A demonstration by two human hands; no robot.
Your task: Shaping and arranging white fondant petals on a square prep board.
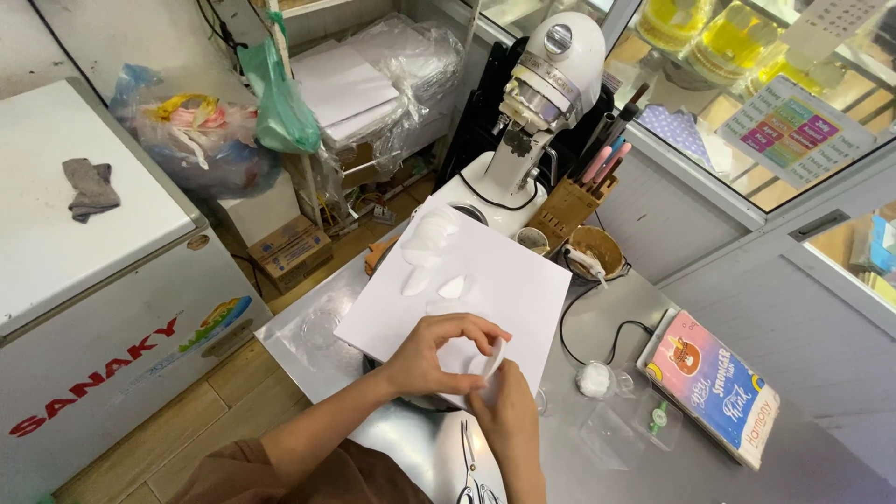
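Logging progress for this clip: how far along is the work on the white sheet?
Done: a few white pieces lie on the white sheet. In hand: left hand and right hand grip a small white piece. Left: much sheet bare; scissors unused on the steel table.

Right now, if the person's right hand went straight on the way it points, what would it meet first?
The right hand points up the picture, away from the person. It already touches the small white piece that both hands hold; beyond that comes the white sheet. Height above the sheet is unclear.
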